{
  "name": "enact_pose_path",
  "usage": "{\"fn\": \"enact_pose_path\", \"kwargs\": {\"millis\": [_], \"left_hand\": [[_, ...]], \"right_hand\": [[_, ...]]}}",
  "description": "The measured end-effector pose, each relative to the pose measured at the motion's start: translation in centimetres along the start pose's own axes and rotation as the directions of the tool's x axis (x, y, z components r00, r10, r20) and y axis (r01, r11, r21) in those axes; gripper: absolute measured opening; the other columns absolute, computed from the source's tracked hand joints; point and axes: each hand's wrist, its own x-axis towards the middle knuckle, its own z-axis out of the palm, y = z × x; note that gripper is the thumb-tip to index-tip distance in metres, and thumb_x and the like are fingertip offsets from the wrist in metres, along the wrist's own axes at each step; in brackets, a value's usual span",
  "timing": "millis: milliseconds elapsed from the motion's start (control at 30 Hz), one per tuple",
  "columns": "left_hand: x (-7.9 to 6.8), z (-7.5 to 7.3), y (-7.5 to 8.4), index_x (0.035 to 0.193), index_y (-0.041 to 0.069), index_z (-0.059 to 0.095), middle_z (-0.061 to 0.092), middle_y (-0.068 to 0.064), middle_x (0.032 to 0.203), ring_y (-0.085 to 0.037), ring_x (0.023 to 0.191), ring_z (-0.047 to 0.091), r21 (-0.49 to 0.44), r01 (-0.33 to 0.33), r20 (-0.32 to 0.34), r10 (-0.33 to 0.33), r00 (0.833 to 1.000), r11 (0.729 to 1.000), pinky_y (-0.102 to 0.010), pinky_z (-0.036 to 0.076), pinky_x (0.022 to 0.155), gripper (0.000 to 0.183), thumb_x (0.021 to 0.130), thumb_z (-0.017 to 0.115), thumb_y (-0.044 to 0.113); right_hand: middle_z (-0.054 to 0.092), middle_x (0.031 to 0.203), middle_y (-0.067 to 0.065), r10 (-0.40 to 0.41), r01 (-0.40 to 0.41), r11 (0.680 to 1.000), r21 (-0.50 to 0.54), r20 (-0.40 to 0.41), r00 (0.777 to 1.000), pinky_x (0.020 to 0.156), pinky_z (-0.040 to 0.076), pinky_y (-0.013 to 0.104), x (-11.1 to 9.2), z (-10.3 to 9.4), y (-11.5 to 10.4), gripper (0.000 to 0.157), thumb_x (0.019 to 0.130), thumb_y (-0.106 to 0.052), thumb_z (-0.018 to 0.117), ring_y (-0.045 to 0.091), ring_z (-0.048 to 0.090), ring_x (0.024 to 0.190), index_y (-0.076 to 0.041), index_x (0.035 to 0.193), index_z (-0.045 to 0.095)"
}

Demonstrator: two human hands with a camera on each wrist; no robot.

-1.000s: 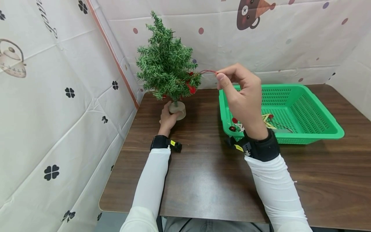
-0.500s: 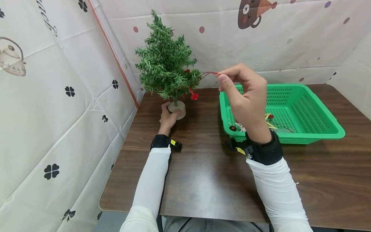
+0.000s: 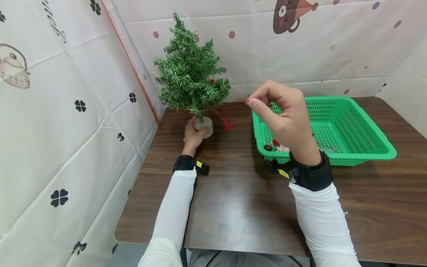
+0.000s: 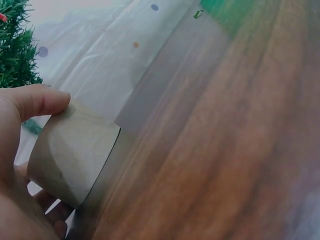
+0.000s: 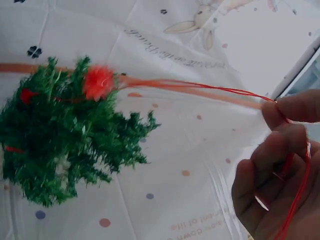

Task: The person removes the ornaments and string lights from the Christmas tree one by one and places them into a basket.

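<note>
A small artificial Christmas tree (image 3: 190, 74) stands at the table's back left on a round wooden base (image 3: 205, 128). My left hand (image 3: 192, 138) grips that base from its left side, thumb across the top in the left wrist view. Right of the tree, above the basket's near left corner, my right hand (image 3: 283, 116) pinches a thin red string (image 5: 215, 89) between thumb and forefinger. In the right wrist view the string runs to a fluffy red pompom (image 5: 99, 82) by the tree, and its slack end trails past the palm. A red pompom (image 3: 227, 127) dangles below the lower branches.
A green plastic basket (image 3: 377, 137) stands on the right of the brown table (image 3: 233, 207). Inside it lie a dark red bead (image 3: 267, 147), a white snowflake-like piece (image 3: 282, 148) and other small items, partly behind my right arm. Patterned white cloth (image 3: 200, 7) covers the walls.
My right hand has moved down and slightly right, with the string. The red pompom under the branches hangs lower, and the tree has shifted slightly left. The left hand keeps its hold.
</note>
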Motion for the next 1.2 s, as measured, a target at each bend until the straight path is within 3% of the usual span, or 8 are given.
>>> {"fn": "enact_pose_path", "kwargs": {"millis": [267,467,667,767,900,1100,1200], "left_hand": [[0.2,0.1,-0.2,0.159,0.022,0.033,0.038,-0.015,0.157,-0.039,0.145,0.034,0.019,-0.008,-0.002,0.008,1.0,1.0,-0.065,0.015,0.117,0.081,0.091,0.074,0.038],[0.1,0.1,-0.3,0.157,0.022,0.035,0.039,-0.014,0.156,-0.039,0.144,0.035,0.025,-0.007,-0.006,0.008,1.0,1.0,-0.064,0.017,0.117,0.081,0.09,0.075,0.041],[-0.2,0.0,-0.1,0.154,0.019,0.031,0.042,-0.016,0.154,-0.04,0.144,0.034,-0.05,0.028,-0.01,-0.028,1.0,0.998,-0.061,0.013,0.12,0.083,0.088,0.077,0.04],[-0.4,0.1,0.0,0.153,0.019,0.029,0.043,-0.018,0.151,-0.042,0.141,0.035,-0.073,0.04,-0.013,-0.041,0.999,0.997,-0.059,0.014,0.121,0.085,0.087,0.078,0.04],[-0.5,0.1,-0.1,0.154,0.018,0.027,0.044,-0.02,0.148,-0.043,0.138,0.037,-0.068,0.045,-0.019,-0.046,0.999,0.997,-0.06,0.017,0.119,0.086,0.087,0.078,0.04],[-0.5,0.2,-0.2,0.155,0.017,0.029,0.045,-0.019,0.148,-0.043,0.137,0.038,-0.06,0.033,-0.029,-0.035,0.999,0.998,-0.061,0.017,0.118,0.086,0.088,0.078,0.038],[-0.4,0.2,-0.1,0.155,0.019,0.03,0.046,-0.018,0.147,-0.042,0.136,0.038,-0.049,0.021,-0.03,-0.022,0.999,0.999,-0.06,0.017,0.118,0.084,0.088,0.077,0.038]], "right_hand": [[0.046,0.06,-0.003,0.064,-0.057,0.996,-0.065,0.113,0.992,0.052,0.029,0.026,0.0,-0.5,0.3,0.01,0.094,0.002,0.065,0.01,0.039,0.056,0.0,0.09,0.074],[0.046,0.062,-0.003,0.188,-0.132,0.971,-0.201,0.29,0.938,0.049,0.026,0.027,-0.1,-1.1,0.5,0.011,0.097,-0.005,0.068,0.012,0.033,0.051,-0.012,0.096,0.076],[0.051,0.063,-0.006,0.149,-0.1,0.986,-0.136,0.42,0.895,0.046,0.026,0.026,-0.1,-1.8,0.2,0.018,0.095,0.0,0.068,0.01,0.033,0.048,-0.015,0.098,0.077],[0.056,0.067,-0.008,0.109,-0.096,0.994,-0.053,0.543,0.833,0.044,0.031,0.024,-0.1,-2.3,0.1,0.022,0.095,0.002,0.067,0.008,0.036,0.045,-0.018,0.097,0.077],[0.061,0.075,-0.013,0.081,-0.116,0.993,0.005,0.694,0.716,0.045,0.035,0.023,-0.2,-2.5,0.3,0.024,0.096,0.0,0.067,0.007,0.039,0.047,-0.022,0.097,0.076],[0.061,0.075,-0.014,0.041,-0.159,0.985,0.066,0.804,0.593,0.047,0.036,0.022,-0.3,-2.1,0.2,0.027,0.095,-0.001,0.068,0.006,0.043,0.053,-0.027,0.097,0.076],[0.06,0.074,-0.012,0.024,-0.191,0.978,0.089,0.854,0.519,0.049,0.037,0.022,-0.4,-1.8,0.1,0.024,0.097,-0.005,0.068,0.006,0.044,0.056,-0.028,0.095,0.075]]}}
